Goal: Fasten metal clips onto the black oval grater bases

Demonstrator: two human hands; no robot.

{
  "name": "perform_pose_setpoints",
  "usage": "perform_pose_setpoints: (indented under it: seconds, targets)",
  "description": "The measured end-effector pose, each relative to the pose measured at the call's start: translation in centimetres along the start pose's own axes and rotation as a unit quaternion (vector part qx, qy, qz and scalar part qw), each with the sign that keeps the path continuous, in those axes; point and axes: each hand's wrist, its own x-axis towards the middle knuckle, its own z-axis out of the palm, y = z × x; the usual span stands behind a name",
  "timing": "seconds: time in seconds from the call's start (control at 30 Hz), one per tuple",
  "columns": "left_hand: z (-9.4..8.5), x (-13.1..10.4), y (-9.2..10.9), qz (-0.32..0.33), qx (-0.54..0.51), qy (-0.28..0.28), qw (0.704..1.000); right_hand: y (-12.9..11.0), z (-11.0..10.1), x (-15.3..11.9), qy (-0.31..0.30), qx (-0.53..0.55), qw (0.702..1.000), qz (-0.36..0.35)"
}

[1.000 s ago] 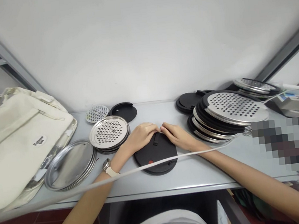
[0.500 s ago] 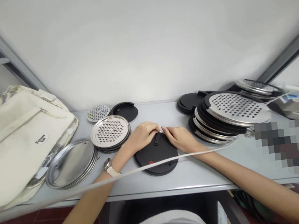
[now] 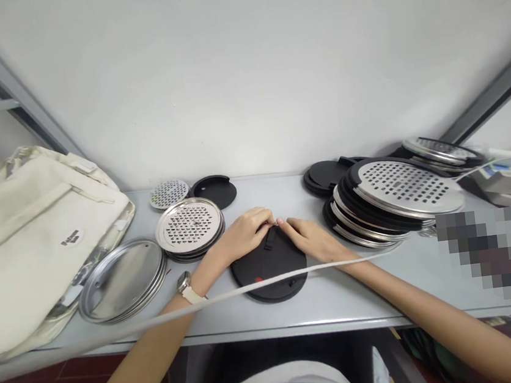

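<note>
A black round plastic disc (image 3: pixel 273 264) lies on the table in front of me, with a small red spot and a short raised clip on its face. At its far edge, my left hand (image 3: pixel 247 232) pinches a small shiny metal piece (image 3: pixel 274 224), mostly hidden by the fingertips. My right hand (image 3: pixel 309 236) wraps over the disc's far right rim, its thumb pressed against that same piece. A watch (image 3: pixel 185 283) is on my left wrist.
Perforated metal discs (image 3: pixel 190 225) and plain metal lids (image 3: pixel 122 280) lie left, beside a cream bag (image 3: pixel 49 239). A tall stack of black and metal discs (image 3: pixel 394 194) stands right. A white cable (image 3: pixel 248 287) crosses in front of the black disc.
My right thumb has shifted slightly at the disc's far edge, and the right hand is a little lower. The black disc has barely moved; the left hand keeps its pinch.
</note>
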Motion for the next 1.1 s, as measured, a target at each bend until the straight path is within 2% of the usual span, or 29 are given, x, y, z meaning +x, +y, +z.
perform_pose_setpoints:
  seconds: [0.2,0.37,0.5,0.67,0.87,1.1]
  targets:
    - [-0.2,0.0,0.5,0.011,0.003,0.015,1.000,-0.1,-0.6,0.2,-0.025,0.136,0.990,0.021]
    - [0.0,0.0,0.5,0.016,0.012,0.027,0.999,0.0,-0.6,0.2,-0.090,0.287,0.951,0.070]
    - [0.2,0.1,0.3,0.007,0.011,0.049,0.999,0.1,-0.5,0.5,-0.115,0.366,0.920,0.084]
    - [0.1,0.3,0.2,-0.006,-0.022,0.063,0.998,0.0,-1.1,0.7,-0.156,0.439,0.882,0.070]
    - [-0.5,0.4,0.3,-0.030,-0.058,0.057,0.996,0.0,-1.7,0.3,-0.196,0.542,0.811,0.097]
    - [-1.4,0.4,0.2,-0.006,-0.053,0.054,0.997,0.1,-1.4,0.4,-0.179,0.565,0.798,0.106]
